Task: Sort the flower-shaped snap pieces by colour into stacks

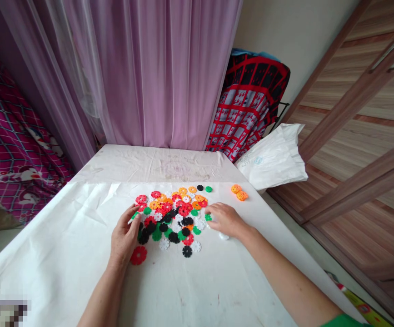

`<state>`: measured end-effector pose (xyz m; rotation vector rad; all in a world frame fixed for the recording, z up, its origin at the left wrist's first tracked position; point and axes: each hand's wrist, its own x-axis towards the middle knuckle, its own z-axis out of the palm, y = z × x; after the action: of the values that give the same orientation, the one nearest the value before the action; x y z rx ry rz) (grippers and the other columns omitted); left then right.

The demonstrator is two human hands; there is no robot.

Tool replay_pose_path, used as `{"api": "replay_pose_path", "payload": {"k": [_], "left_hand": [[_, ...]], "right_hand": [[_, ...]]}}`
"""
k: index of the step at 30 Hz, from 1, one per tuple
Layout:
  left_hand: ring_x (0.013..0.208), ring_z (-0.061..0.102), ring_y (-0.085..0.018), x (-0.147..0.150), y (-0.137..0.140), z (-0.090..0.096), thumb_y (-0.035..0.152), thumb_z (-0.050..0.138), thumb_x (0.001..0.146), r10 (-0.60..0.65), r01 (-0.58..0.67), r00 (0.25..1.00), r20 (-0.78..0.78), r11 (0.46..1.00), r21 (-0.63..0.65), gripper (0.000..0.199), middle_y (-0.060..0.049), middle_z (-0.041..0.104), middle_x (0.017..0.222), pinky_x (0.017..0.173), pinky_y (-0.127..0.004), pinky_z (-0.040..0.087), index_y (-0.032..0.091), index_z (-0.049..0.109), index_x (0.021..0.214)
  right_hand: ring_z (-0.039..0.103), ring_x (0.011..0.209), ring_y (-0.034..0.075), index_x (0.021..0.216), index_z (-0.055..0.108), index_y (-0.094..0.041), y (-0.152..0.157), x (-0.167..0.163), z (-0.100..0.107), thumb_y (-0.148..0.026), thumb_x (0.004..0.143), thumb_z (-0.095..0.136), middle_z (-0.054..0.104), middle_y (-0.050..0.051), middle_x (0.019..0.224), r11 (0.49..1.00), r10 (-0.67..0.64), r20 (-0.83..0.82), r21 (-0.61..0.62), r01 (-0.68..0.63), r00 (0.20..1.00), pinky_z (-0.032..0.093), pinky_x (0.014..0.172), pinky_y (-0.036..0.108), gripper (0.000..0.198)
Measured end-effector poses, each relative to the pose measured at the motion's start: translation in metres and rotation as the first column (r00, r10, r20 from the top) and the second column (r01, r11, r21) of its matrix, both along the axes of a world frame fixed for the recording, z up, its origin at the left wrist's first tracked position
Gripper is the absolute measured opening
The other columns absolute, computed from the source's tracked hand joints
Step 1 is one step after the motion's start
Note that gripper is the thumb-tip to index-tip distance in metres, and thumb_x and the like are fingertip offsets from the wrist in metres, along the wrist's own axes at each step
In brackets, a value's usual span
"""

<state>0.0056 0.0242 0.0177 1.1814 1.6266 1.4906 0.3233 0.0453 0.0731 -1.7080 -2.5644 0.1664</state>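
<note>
A loose pile of notched plastic snowflake discs (167, 207) in red, orange, green, black and white lies on the white table. My left hand (123, 236) is at the pile's left edge, thumb and fingers apart, with a green disc (135, 215) beside the fingertips. Across the pile, my right hand (226, 220) rests with curved, parted fingers by a green disc (208, 217) at the right edge. White discs (223, 236) lie partly hidden under that hand. A larger red disc (138, 255) sits near my left wrist.
Two orange clusters of joined discs (239, 192) lie apart at the table's right side. A white plastic bag (273, 156) hangs at the right edge. The white-covered table (70, 240) meets a purple curtain (159, 72) at the back; a wooden wardrobe (363, 136) stands right.
</note>
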Motion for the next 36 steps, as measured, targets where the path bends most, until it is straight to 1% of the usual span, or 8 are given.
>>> {"api": "replay_pose_path", "payload": {"k": [3, 7, 12, 18, 26, 29, 32, 36], "left_hand": [[0.129, 0.055, -0.027, 0.0, -0.001, 0.002, 0.049, 0.059, 0.079, 0.004, -0.004, 1.0, 0.002, 1.0, -0.019, 0.041, -0.009, 0.06, 0.139, 0.101, -0.037, 0.052, 0.022, 0.07, 0.107], [0.128, 0.056, -0.029, 0.0, -0.002, 0.003, 0.053, 0.06, 0.077, 0.008, -0.007, 1.0, 0.023, 0.998, -0.058, 0.045, -0.009, 0.057, 0.143, 0.096, -0.037, 0.055, 0.022, 0.069, 0.108], [0.132, 0.053, -0.03, 0.0, -0.002, 0.002, 0.057, 0.061, 0.075, 0.011, -0.01, 1.0, 0.015, 0.999, -0.05, 0.049, -0.01, 0.057, 0.143, 0.096, -0.037, 0.055, 0.022, 0.068, 0.109], [0.132, 0.053, -0.029, 0.0, -0.003, 0.001, 0.058, 0.061, 0.075, 0.014, -0.013, 1.0, 0.014, 0.998, -0.053, 0.049, -0.009, 0.057, 0.143, 0.095, -0.037, 0.056, 0.023, 0.068, 0.108], [0.131, 0.053, -0.028, -0.001, -0.002, 0.0, 0.055, 0.06, 0.078, 0.004, -0.004, 1.0, 0.007, 0.999, -0.038, 0.045, -0.009, 0.058, 0.142, 0.098, -0.037, 0.053, 0.023, 0.069, 0.109], [0.129, 0.055, -0.028, -0.001, -0.001, -0.002, 0.054, 0.06, 0.078, 0.005, -0.005, 1.0, 0.01, 0.999, -0.04, 0.044, -0.009, 0.058, 0.142, 0.097, -0.037, 0.054, 0.023, 0.069, 0.109], [0.128, 0.056, -0.027, -0.001, 0.0, -0.001, 0.052, 0.06, 0.079, 0.0, 0.0, 1.0, 0.002, 1.0, -0.028, 0.042, -0.008, 0.059, 0.141, 0.096, -0.036, 0.055, 0.023, 0.069, 0.108], [0.129, 0.055, -0.027, -0.002, 0.001, -0.002, 0.05, 0.059, 0.08, 0.0, 0.0, 1.0, -0.014, 1.0, -0.007, 0.04, -0.008, 0.06, 0.14, 0.097, -0.036, 0.054, 0.023, 0.069, 0.108]], "right_hand": [[0.061, 0.105, 0.021, 0.107, 0.068, -0.022, 0.035, 0.016, 0.006, -0.019, 0.082, 0.061, 0.071, 0.005, 0.111, 0.986, -0.143, -0.022, 0.086, 0.144, 0.989, 0.042, 0.089, 0.029, 0.026], [0.063, 0.106, 0.02, 0.109, 0.068, -0.022, 0.081, 0.027, 0.005, -0.02, 0.083, 0.061, 0.072, 0.005, 0.112, 0.95, -0.3, 0.009, 0.094, 0.298, 0.954, 0.044, 0.087, 0.027, 0.026], [0.063, 0.106, 0.02, 0.108, 0.069, -0.024, 0.112, 0.025, -0.006, -0.025, 0.085, 0.062, 0.072, 0.005, 0.113, 0.945, -0.317, 0.024, 0.091, 0.314, 0.948, 0.044, 0.086, 0.027, 0.024], [0.062, 0.108, 0.02, 0.107, 0.07, -0.023, 0.12, 0.028, -0.011, -0.024, 0.085, 0.062, 0.071, 0.005, 0.114, 0.957, -0.284, 0.037, 0.071, 0.281, 0.958, 0.044, 0.088, 0.027, 0.024], [0.064, 0.099, 0.018, 0.102, 0.072, -0.023, 0.084, 0.024, -0.003, -0.021, 0.088, 0.056, 0.071, 0.005, 0.109, 0.968, -0.227, -0.039, 0.095, 0.23, 0.973, 0.045, 0.085, 0.026, 0.021], [0.065, 0.094, 0.016, 0.095, 0.073, -0.026, 0.045, 0.007, -0.008, -0.021, 0.087, 0.058, 0.072, 0.001, 0.101, 0.998, -0.049, -0.109, 0.02, 0.052, 0.993, 0.045, 0.082, 0.025, 0.018], [0.063, 0.099, 0.017, 0.1, 0.073, -0.027, 0.01, -0.01, -0.017, -0.022, 0.085, 0.062, 0.071, 0.001, 0.102, 0.988, 0.148, -0.135, -0.026, -0.153, 0.98, 0.045, 0.085, 0.027, 0.02], [0.06, 0.103, 0.018, 0.102, 0.073, -0.027, -0.006, -0.016, -0.023, -0.02, 0.088, 0.06, 0.069, 0.003, 0.102, 0.983, 0.178, -0.093, -0.024, -0.181, 0.98, 0.044, 0.086, 0.028, 0.02]]}}
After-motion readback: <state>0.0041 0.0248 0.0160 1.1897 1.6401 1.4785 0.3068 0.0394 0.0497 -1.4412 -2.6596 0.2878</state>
